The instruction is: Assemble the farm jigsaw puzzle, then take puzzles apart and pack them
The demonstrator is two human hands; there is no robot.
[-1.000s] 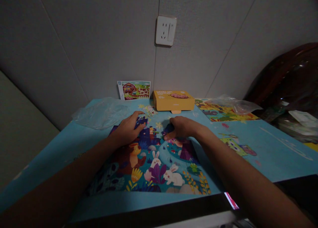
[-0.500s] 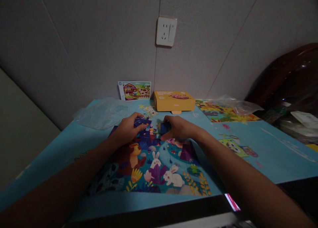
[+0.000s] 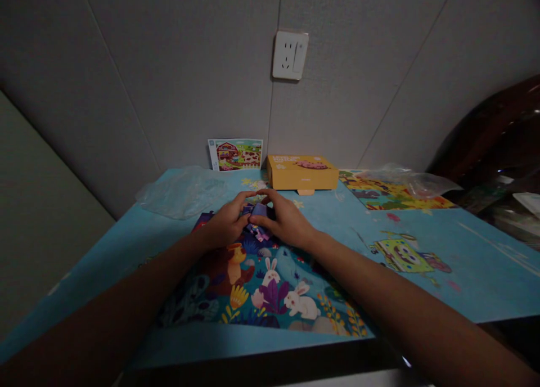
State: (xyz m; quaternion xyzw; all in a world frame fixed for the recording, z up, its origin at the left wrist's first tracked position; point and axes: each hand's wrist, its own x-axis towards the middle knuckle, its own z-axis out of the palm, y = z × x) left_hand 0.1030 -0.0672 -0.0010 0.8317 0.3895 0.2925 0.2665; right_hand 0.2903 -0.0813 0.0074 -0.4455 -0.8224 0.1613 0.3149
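A partly assembled jigsaw puzzle (image 3: 274, 294) with rabbits, a bear and plants lies flat in front of me. Over its far edge my two hands meet, fingertips close together. My right hand (image 3: 289, 218) is closed with thumb and fingers on a dark blue-purple puzzle piece (image 3: 262, 210). From the other side, my left hand (image 3: 228, 224) closes its fingers at the small purple pieces there; its grip is partly hidden. Below the hands, a colourful bit of puzzle (image 3: 258, 233) shows at the edge of the assembled part.
A yellow puzzle box (image 3: 304, 176) stands against the wall beside a farm picture card (image 3: 237, 154). A clear plastic bag (image 3: 181, 193) lies left. Another puzzle (image 3: 392, 193), partly under plastic, is at the back right. A blue patterned cloth (image 3: 442, 229) covers the table.
My right hand has moved left with the blue piece to meet my left hand. The two hands were apart before. The view has shifted slightly, so the scene sits farther right.
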